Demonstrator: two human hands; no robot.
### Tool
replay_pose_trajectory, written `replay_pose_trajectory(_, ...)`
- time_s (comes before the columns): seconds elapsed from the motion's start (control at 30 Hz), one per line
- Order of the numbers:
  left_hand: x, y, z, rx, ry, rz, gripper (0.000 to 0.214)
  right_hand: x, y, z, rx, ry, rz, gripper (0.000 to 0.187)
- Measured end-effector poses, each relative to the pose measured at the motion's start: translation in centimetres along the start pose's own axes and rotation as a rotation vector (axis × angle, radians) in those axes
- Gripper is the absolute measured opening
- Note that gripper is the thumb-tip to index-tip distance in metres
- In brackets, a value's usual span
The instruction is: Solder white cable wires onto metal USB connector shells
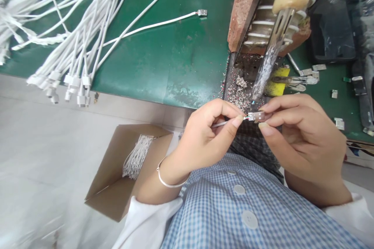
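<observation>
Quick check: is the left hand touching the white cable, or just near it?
Touching. The head view shows the left hand pinching the white cable between thumb and fingers, near the metal connector.

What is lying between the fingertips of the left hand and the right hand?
In the head view, a metal USB connector and short coloured wires are there.

Cables [87,21] lie on the table [181,62], left of soldering iron [271,55] and held connector [257,116].
</observation>
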State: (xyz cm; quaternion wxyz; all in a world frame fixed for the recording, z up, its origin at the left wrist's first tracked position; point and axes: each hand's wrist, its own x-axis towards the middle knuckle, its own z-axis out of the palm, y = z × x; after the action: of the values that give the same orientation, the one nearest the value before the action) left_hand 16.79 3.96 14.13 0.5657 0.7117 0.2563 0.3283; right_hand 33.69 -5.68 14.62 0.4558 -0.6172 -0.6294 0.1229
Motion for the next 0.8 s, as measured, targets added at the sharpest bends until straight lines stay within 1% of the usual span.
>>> replay_pose_trajectory(0.13, 0.1, -0.1, 0.0, 0.021, 0.011, 0.002, 0.009, 0.2, 0.1, 0.2, 0.004, 0.021, -0.017, 0.015)
replay_pose_trajectory(0.27, 0.1, -0.1, -0.1, 0.034, -0.021, 0.062, 0.009, 0.1, 0.1, 0.1, 0.006, 0.016, -0.016, 0.016)
replay_pose_trajectory(0.33, -0.3, 0.2, -0.3, 0.056, -0.058, 0.057, 0.008, -0.3, 0.0, -0.2, 0.065, -0.013, -0.015, 0.018)
replay_pose_trajectory(0.4, -0.9, 0.6, -0.9, 0.096, -0.121, 0.019, 0.008, -0.9, -0.2, -0.6, 0.18, -0.061, 0.005, 0.018)
replay_pose_trajectory(0.47, -2.0, 1.1, -2.0, 0.138, -0.174, -0.022, 0.009, -1.7, -0.4, -0.9, 0.276, -0.111, 0.066, 0.017)
replay_pose_trajectory(0.5, -2.6, 1.3, -2.8, 0.163, -0.175, -0.043, 0.009, -2.1, -0.5, -1.0, 0.297, -0.136, 0.101, 0.016)
replay_pose_trajectory(0.53, -3.3, 1.5, -3.7, 0.192, -0.151, -0.063, 0.009, -2.5, -0.4, -1.1, 0.301, -0.164, 0.131, 0.017)
replay_pose_trajectory(0.57, -4.1, 1.7, -4.7, 0.225, -0.105, -0.088, 0.01, -2.8, -0.3, -1.2, 0.294, -0.201, 0.148, 0.017)
replay_pose_trajectory(0.63, -5.7, 2.2, -6.7, 0.288, 0.056, -0.143, 0.011, -3.5, 0.2, -1.0, 0.279, -0.295, 0.141, 0.015)
replay_pose_trajectory(0.73, -8.2, 3.3, -9.5, 0.4, 0.389, -0.21, 0.01, -4.4, 1.5, -0.4, 0.271, -0.386, 0.107, 0.01)
replay_pose_trajectory(0.8, -9.7, 4.0, -11.2, 0.519, 0.571, -0.235, 0.005, -4.9, 2.2, 0.2, 0.253, -0.413, 0.098, 0.01)
